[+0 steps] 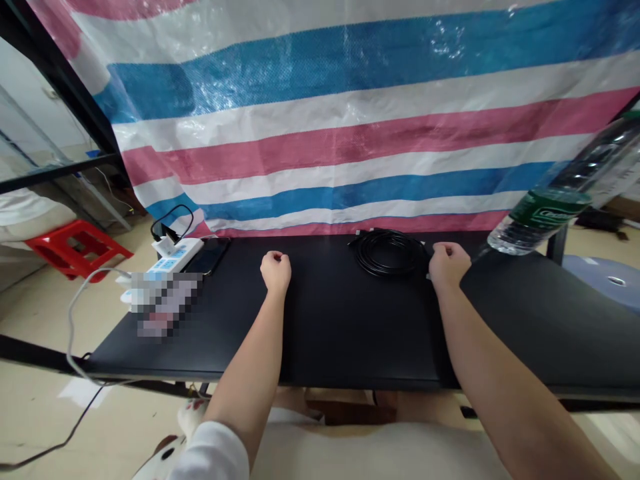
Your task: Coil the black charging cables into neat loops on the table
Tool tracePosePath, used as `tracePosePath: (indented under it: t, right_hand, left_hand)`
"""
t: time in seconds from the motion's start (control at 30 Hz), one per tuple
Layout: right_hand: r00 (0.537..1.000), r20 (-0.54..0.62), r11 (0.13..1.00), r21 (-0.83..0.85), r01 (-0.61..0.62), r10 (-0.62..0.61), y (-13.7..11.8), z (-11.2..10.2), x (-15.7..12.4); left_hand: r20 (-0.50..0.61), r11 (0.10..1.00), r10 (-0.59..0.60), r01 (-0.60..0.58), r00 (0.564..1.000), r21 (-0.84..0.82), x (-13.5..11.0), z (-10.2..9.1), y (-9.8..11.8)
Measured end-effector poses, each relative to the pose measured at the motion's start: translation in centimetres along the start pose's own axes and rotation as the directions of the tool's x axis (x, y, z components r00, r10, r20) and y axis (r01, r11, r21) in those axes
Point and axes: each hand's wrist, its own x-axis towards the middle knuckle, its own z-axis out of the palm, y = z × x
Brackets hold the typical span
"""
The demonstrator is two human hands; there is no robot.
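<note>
My left hand (pixel 276 272) is closed in a fist on the black table (pixel 350 327), left of the middle, with nothing showing in it. My right hand (pixel 449 265), also closed in a fist, rests farther right, and nothing shows between its fingers. Just left of the right hand lies a coiled black cable (pixel 387 253); one pale end is close beside the wrist, and I cannot tell if they touch. To the right of that hand stands a large clear water bottle (pixel 543 217) with a green label, which looks tilted in this view.
A white power strip (pixel 175 260) with plugs and a dark phone (pixel 215 255) lie at the table's left end, near a blurred-out item (pixel 170 307). Behind the table hangs a striped plastic sheet (pixel 325 153). A red stool (pixel 77 250) stands on the floor at left.
</note>
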Motion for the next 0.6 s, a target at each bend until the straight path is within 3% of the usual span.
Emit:
tracePosePath:
  t: [0.1, 0.2, 0.3, 0.47, 0.6]
  right_hand:
    - [0.998, 0.037, 0.999, -0.007, -0.041, 0.041, -0.2, -0.2, -0.1]
    - [0.996, 0.085, 0.998, -0.059, 0.020, -0.015, -0.2, -0.2, -0.1]
    - [0.991, 0.108, 0.986, -0.134, 0.098, -0.084, -0.2, 0.2, -0.4]
    - [0.980, 0.129, 0.947, -0.268, 0.179, -0.149, -0.1, 1.0, -1.0]
    - [0.982, 0.180, 0.958, -0.264, 0.108, -0.061, 0.0, 0.9, -0.6]
  left_hand:
    - [0.090, 0.974, 0.076, -0.054, 0.993, -0.218, 0.0, 0.8, -0.3]
    - [0.204, 0.926, 0.174, -0.090, 0.963, -0.366, -0.1, 1.6, -0.6]
    - [0.256, 0.936, 0.169, -0.073, 0.952, -0.345, 0.1, 2.1, -0.9]
    - [0.354, 0.925, 0.087, 0.057, 0.931, -0.377, 0.6, 2.0, -0.2]
    - [0.384, 0.936, 0.036, 0.104, 0.923, -0.337, 0.8, 2.0, 0.3]
